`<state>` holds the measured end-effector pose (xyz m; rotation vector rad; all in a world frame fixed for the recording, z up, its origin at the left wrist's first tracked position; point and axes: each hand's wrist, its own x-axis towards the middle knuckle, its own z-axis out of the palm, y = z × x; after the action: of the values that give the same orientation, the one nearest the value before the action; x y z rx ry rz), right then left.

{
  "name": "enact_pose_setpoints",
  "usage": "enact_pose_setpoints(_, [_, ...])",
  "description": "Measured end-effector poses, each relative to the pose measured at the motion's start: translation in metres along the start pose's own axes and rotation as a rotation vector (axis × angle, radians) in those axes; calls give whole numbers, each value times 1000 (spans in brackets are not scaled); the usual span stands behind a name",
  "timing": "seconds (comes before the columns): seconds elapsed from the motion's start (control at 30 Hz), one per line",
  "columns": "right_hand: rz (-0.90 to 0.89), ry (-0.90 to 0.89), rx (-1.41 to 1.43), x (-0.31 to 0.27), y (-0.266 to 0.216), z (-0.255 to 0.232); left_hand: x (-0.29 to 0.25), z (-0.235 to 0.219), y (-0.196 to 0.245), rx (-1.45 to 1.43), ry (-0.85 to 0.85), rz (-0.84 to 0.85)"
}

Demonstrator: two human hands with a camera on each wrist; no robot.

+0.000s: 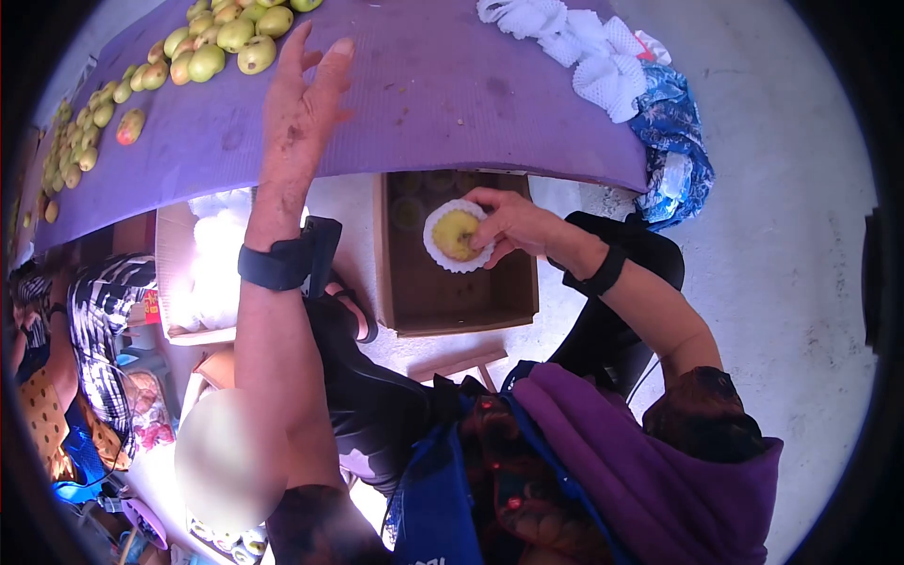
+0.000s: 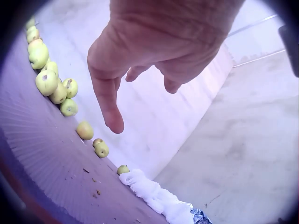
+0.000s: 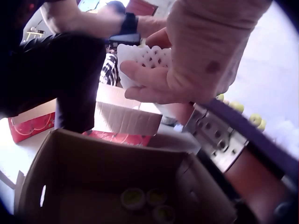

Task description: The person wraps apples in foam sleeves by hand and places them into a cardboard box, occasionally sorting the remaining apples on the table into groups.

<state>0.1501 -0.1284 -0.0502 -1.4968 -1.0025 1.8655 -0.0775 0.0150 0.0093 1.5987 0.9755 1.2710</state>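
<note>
My right hand grips a yellow-green apple wrapped in a white foam net. It holds the apple above an open cardboard box set below the table edge. In the right wrist view, fingers curl round the foam net, and several net-wrapped apples lie at the bottom of the box. My left hand is raised over the purple table, its fingers loosely spread and holding nothing. Near its fingertips lies a pile of green apples.
White foam nets and a blue patterned plastic bag lie at the table's right end. A second box with bright white contents stands left of the open one. Another person's patterned clothing shows at far left.
</note>
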Motion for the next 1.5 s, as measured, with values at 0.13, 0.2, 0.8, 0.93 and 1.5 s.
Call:
enact_pose_setpoints(0.13, [160,106,9,52,58,-9,-2,-14,6,55,-4,-31])
enact_pose_setpoints(0.2, [202,164,36,84,89,-21,-5,-18,8,76,-26,-31])
enact_pose_setpoints(0.8, [-94,588,202,215,278,-68,-35,-18,28,577,-169,5])
enact_pose_setpoints(0.93, [2,516,749,246,280,-69,-41,-11,26,622,-244,-50])
enact_pose_setpoints(1.5, [-13,568,694,253,286,-79,-48,-4,15,719,-472,-47])
